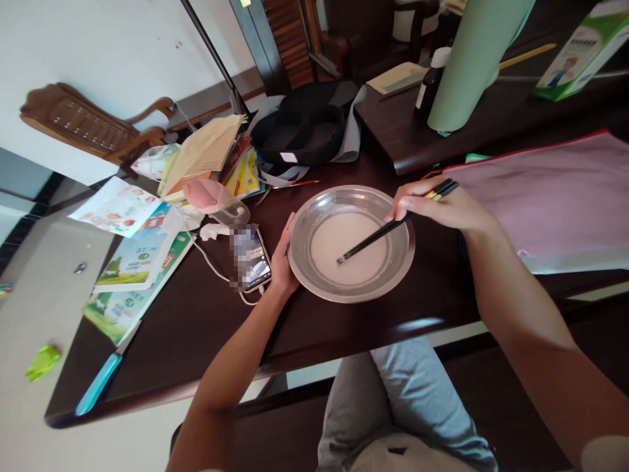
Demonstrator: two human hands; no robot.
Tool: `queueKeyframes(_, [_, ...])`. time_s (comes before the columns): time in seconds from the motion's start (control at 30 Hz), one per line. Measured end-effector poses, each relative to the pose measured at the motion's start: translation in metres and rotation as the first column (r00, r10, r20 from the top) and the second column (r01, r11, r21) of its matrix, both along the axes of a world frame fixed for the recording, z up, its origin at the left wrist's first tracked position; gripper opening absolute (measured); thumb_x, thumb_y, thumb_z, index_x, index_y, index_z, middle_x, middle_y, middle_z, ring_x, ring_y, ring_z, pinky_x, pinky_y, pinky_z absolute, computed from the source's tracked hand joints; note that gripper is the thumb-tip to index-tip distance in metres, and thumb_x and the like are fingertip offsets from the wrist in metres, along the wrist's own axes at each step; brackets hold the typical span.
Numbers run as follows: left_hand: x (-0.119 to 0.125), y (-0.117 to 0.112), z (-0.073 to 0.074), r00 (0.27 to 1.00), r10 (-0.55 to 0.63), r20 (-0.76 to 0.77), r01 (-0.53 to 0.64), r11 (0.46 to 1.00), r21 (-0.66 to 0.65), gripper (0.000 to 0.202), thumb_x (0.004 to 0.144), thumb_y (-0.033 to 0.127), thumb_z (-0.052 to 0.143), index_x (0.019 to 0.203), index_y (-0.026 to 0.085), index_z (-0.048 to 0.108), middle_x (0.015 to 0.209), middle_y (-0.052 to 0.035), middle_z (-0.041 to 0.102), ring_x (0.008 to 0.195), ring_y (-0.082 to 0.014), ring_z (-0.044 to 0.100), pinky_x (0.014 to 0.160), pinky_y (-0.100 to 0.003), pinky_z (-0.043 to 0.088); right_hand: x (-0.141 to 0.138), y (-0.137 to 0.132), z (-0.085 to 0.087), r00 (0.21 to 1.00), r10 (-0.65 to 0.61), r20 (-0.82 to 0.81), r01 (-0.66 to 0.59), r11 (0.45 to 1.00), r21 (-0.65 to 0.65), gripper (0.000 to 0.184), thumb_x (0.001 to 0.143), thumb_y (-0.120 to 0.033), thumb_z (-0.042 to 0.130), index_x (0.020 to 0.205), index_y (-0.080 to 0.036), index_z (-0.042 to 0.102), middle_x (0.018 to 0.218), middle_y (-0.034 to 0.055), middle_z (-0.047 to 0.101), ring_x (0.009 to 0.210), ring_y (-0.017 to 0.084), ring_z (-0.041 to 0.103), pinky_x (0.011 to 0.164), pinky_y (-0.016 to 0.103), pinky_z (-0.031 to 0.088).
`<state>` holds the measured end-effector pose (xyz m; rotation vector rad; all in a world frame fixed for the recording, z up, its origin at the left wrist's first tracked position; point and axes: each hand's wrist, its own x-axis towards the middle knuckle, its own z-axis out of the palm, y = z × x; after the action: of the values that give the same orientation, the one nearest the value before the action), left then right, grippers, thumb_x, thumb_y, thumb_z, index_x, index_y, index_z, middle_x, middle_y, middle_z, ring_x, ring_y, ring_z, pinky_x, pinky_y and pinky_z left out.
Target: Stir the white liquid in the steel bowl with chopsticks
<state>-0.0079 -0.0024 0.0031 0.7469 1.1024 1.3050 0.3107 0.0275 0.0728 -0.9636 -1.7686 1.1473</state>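
Note:
A wide, shallow metal bowl [351, 297] stands on the dark wooden table [206, 347], with a milky white liquid [334, 239] in its bottom. My left hand [284, 262] grips the bowl's left side, its fingers partly hidden behind the rim. In my right hand [435, 204] is a pair of black chopsticks [376, 234] with gold bands near the top. They slant down to the left over the bowl, and their tips reach the liquid near its middle. A phone [254, 259] with a plugged-in white cable lies just left of my left hand.
A blue-handled knife [101, 383] lies at the table's left corner, beside booklets [130, 265]. Behind the bowl are a black case [299, 134] and a pink-topped clear container [216, 202]. A pink cloth-like sheet [555, 196] lies right; a green cylinder [472, 72] stands on a raised surface.

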Motion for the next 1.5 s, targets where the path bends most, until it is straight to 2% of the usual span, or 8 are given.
queueKeyframes(0.1, [0.0, 0.0, 0.001, 1.0, 0.0, 0.005, 0.0, 1.0, 0.004, 0.056, 0.1, 0.043, 0.067, 0.155, 0.031, 0.067, 0.169, -0.0026, 0.061, 0.165, -0.0336, 0.046, 0.138, -0.047, 0.035, -0.001, 0.001, 0.0, 0.996, -0.084, 0.012, 0.083, 0.996, 0.04, 0.049, 0.091, -0.069, 0.08, 0.073, -0.024, 0.082, 0.084, 0.0069, 0.086, 0.085, 0.023, 0.079, 0.084, 0.035, 0.056])
queueKeyframes(0.23, [0.0, 0.0, 0.0, 1.0, 0.012, 0.02, -0.012, 1.0, -0.011, 0.057, 0.098, 0.043, 0.069, 0.154, 0.033, 0.067, 0.174, -0.0005, 0.056, 0.169, -0.033, 0.039, 0.138, -0.048, 0.034, 0.009, 0.001, 0.004, 0.969, -0.235, -0.072, 0.239, 0.97, 0.045, 0.055, 0.087, -0.073, 0.082, 0.061, -0.026, 0.076, 0.066, 0.0041, 0.076, 0.07, 0.023, 0.075, 0.08, 0.039, 0.056])
queueKeyframes(0.47, [0.0, 0.0, 0.002, 0.999, -0.004, 0.032, 0.004, 1.0, -0.018, 0.059, 0.101, 0.042, 0.065, 0.159, 0.034, 0.064, 0.169, 0.0007, 0.061, 0.165, -0.0314, 0.047, 0.137, -0.046, 0.038, -0.002, 0.0, 0.0, 1.0, -0.004, 0.016, 0.004, 1.0, 0.008, 0.051, 0.091, -0.07, 0.079, 0.071, -0.023, 0.081, 0.081, 0.0077, 0.085, 0.083, 0.023, 0.079, 0.082, 0.035, 0.057])
queueKeyframes(0.67, [-0.001, 0.001, 0.0, 1.0, 0.007, 0.02, -0.007, 1.0, 0.002, 0.064, 0.096, 0.046, 0.073, 0.158, 0.033, 0.065, 0.175, -0.001, 0.054, 0.17, -0.0333, 0.036, 0.138, -0.047, 0.034, 0.009, 0.001, 0.005, 0.967, -0.239, -0.086, 0.244, 0.969, 0.046, 0.051, 0.089, -0.066, 0.084, 0.061, -0.025, 0.076, 0.067, 0.0042, 0.079, 0.069, 0.022, 0.076, 0.079, 0.037, 0.056])
queueKeyframes(0.9, [-0.001, 0.0, 0.0, 1.0, -0.011, 0.016, 0.012, 1.0, -0.005, 0.06, 0.099, 0.046, 0.069, 0.157, 0.034, 0.065, 0.169, -0.0008, 0.061, 0.164, -0.0332, 0.048, 0.136, -0.047, 0.038, -0.006, 0.0, 0.001, 1.0, -0.006, 0.006, 0.006, 1.0, 0.02, 0.05, 0.089, -0.07, 0.081, 0.068, -0.025, 0.081, 0.079, 0.0064, 0.085, 0.08, 0.023, 0.079, 0.08, 0.035, 0.057])
queueKeyframes(1.13, [-0.002, 0.001, -0.002, 1.0, -0.015, 0.007, 0.015, 1.0, 0.011, 0.063, 0.097, 0.048, 0.071, 0.159, 0.036, 0.063, 0.173, -0.0014, 0.057, 0.166, -0.034, 0.044, 0.137, -0.049, 0.036, 0.011, 0.001, 0.003, 0.959, -0.267, -0.094, 0.272, 0.961, 0.049, 0.056, 0.086, -0.074, 0.082, 0.058, -0.026, 0.074, 0.065, 0.0059, 0.077, 0.068, 0.025, 0.075, 0.079, 0.041, 0.058])
queueKeyframes(1.33, [-0.001, 0.0, -0.001, 1.0, -0.007, 0.01, 0.007, 1.0, 0.0, 0.061, 0.099, 0.046, 0.068, 0.159, 0.034, 0.064, 0.169, -0.0016, 0.062, 0.164, -0.0334, 0.048, 0.137, -0.048, 0.038, -0.002, 0.0, 0.0, 1.0, 0.011, 0.009, -0.011, 1.0, 0.002, 0.051, 0.09, -0.068, 0.081, 0.069, -0.022, 0.08, 0.078, 0.0095, 0.083, 0.08, 0.023, 0.078, 0.079, 0.035, 0.057])
queueKeyframes(1.5, [-0.001, 0.0, 0.0, 1.0, -0.012, 0.015, 0.012, 1.0, -0.005, 0.061, 0.098, 0.047, 0.07, 0.158, 0.035, 0.065, 0.17, -0.0012, 0.06, 0.164, -0.0342, 0.048, 0.137, -0.05, 0.038, 0.005, 0.002, 0.001, 0.975, -0.22, -0.046, 0.222, 0.973, 0.065, 0.047, 0.093, -0.062, 0.081, 0.067, -0.023, 0.079, 0.075, 0.0072, 0.082, 0.078, 0.023, 0.077, 0.083, 0.036, 0.056])
